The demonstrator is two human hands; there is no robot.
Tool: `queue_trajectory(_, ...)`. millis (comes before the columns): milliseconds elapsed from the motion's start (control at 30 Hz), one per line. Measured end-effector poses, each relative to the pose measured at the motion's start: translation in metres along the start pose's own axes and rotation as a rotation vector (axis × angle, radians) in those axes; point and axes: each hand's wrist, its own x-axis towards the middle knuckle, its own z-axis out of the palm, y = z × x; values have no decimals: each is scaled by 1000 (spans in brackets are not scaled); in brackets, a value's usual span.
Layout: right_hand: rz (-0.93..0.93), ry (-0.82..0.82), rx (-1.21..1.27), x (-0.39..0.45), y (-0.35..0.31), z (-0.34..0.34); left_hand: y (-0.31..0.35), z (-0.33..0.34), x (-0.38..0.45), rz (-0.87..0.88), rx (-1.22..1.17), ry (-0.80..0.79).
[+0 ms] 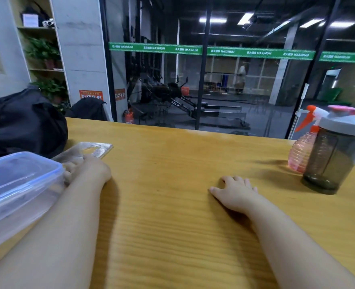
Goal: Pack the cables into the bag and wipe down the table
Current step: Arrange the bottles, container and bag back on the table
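So we've got both arms stretched out over the wooden table point(172, 163). Our right hand point(235, 192) sits flat on the bare wood a bit right of the middle of the frame, fingers relaxed and spread, holding nothing. Our left hand point(89, 170) is over at the left, fingers bent down against the near edge of a clear ribbed plastic piece point(89, 150) lying flat on the table; whether it's actually gripping that piece or just touching it, we can't tell, since the fingertips are partly hidden behind a clear plastic container point(15, 188) with a blue-rimmed lid in the lower left. The black bag point(22, 124) sits on the table at the left edge of the frame, just behind the container and touching the ribbed piece's far side. We can't see any cables from here. Over at the right edge there's a smoky-grey shaker cup point(335, 155) with a grey lid, and a pink spray bottle point(299, 155) with an orange trigger right beside it.
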Motion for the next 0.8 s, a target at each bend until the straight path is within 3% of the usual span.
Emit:
queue_trajectory(467,-37,-7,-8,-5,3,-2,6,-4,0,97,62,88)
queue_trajectory(667,-21,2,23,-8,2,-3,17,-27,-21,226,142,-140)
queue_trajectory(800,-42,117,52,-9,-3,-7,32,-29,-40,411,98,-207)
